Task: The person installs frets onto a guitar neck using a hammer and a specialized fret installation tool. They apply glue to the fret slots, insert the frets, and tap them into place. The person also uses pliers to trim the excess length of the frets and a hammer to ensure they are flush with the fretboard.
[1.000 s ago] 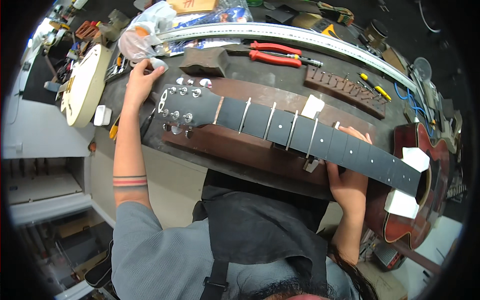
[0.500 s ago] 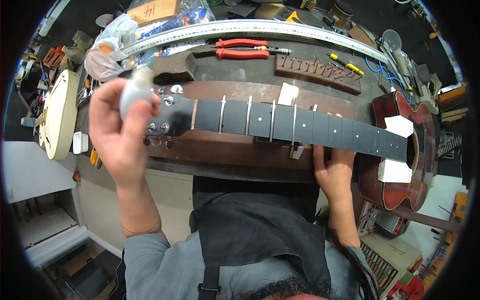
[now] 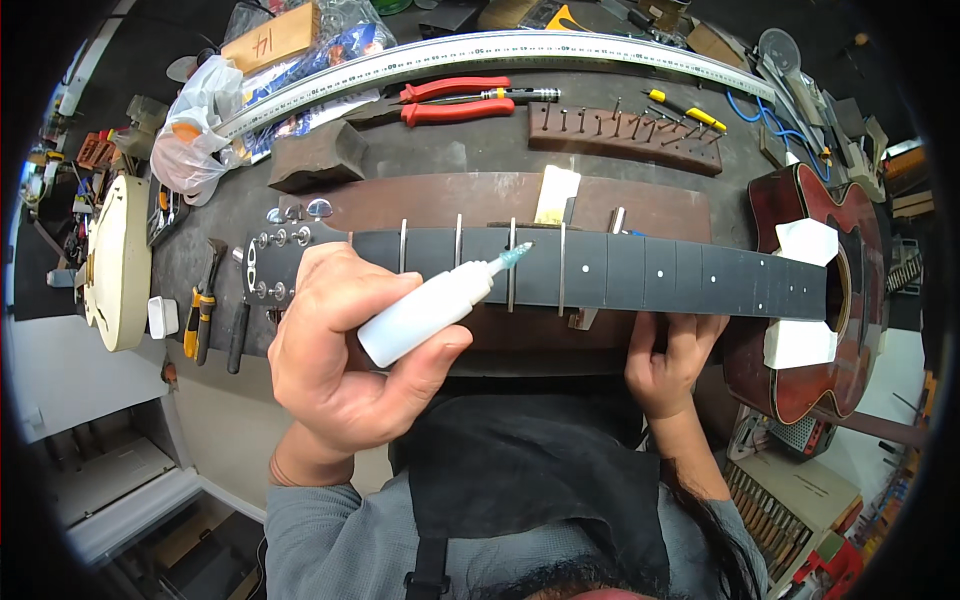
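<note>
1. Grasping: left hand (image 3: 335, 350) has thumb and fingers wrapped round a white squeeze bottle (image 3: 415, 318), tilted, nozzle (image 3: 508, 260) aimed away and rightward.
2. Bottle location: over the dark fretboard (image 3: 620, 270); nozzle crosses the third metal strip (image 3: 512, 290) from the headstock (image 3: 268, 262), tip showing between that and the fourth strip (image 3: 562, 270).
3. Right hand (image 3: 665, 365): at the neck's near edge, some fingers going under it. Fingertips hidden, so can't tell if they grip or just steady.
4. Spill risk: squeezing too hard could push out excess liquid, which could run across the board beside the strips.
5. Scuff risk: dropping the wrist could poke the nozzle tip into the board or knock a strip sideways.
6. Drip risk: tipping the bottle further nose-down could let liquid fall on bare board. White sheets (image 3: 808, 243) flank only the body end, so they wouldn't catch it here.
7. Shift risk: neck lies above a brown board (image 3: 650, 200); uneven pressure from the right hand could rock it and throw the nozzle off.
8. Bump risk: left knuckles sit close to the headstock tuners; pulling back carelessly could jog the guitar (image 3: 775, 360).
</note>
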Demonstrator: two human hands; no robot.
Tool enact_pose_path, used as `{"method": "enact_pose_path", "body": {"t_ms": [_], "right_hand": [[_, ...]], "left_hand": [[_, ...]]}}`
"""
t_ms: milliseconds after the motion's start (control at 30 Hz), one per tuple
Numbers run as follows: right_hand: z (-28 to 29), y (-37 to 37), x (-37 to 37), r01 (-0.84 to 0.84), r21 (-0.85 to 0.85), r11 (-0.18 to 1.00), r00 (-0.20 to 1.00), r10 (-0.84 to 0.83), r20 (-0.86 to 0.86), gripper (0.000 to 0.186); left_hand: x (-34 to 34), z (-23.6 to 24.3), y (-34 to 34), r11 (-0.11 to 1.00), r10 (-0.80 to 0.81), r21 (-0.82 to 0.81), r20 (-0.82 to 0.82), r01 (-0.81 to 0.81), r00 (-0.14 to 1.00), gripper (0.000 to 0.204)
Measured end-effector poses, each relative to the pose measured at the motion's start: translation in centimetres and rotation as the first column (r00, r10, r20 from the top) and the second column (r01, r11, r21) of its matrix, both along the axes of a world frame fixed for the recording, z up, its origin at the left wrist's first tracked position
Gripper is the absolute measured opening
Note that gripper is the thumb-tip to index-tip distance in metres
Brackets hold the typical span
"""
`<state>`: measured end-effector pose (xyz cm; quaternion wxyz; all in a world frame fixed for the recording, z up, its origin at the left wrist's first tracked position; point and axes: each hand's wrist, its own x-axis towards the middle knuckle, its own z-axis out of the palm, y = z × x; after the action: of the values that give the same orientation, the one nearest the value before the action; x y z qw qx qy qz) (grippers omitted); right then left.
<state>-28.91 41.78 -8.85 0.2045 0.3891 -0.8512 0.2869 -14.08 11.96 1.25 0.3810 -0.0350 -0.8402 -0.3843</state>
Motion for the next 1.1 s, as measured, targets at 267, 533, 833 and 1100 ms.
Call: {"method": "enact_pose_path", "body": {"t_ms": [267, 533, 833, 1100], "right_hand": [[0.0, 0.3, 0.0, -0.015, -0.022, 1.0, 0.999, 0.016, 0.03, 0.054], [-0.6, 0.9, 0.0, -0.031, -0.027, 0.999, 0.999, 0.032, 0.041, 0.059], [-0.7, 1.1, 0.0, -0.029, -0.007, 1.0, 0.997, 0.03, 0.074, 0.062], [-0.4, 1.0, 0.0, -0.027, -0.005, 1.0, 0.997, 0.027, 0.077, 0.06]], "left_hand": [[-1.0, 0.6, 0.4, 0.993, 0.028, -0.114, 0.039, -0.023, 0.999, 0.048], [-1.5, 0.6, 0.2, 0.987, 0.041, -0.156, 0.055, -0.032, 0.998, 0.048], [-1.7, 1.2, 0.3, 0.984, 0.041, -0.177, 0.105, -0.021, 0.994, 0.047], [-1.7, 1.2, 0.4, 0.984, 0.051, -0.177, 0.115, -0.03, 0.992, 0.047]]}}
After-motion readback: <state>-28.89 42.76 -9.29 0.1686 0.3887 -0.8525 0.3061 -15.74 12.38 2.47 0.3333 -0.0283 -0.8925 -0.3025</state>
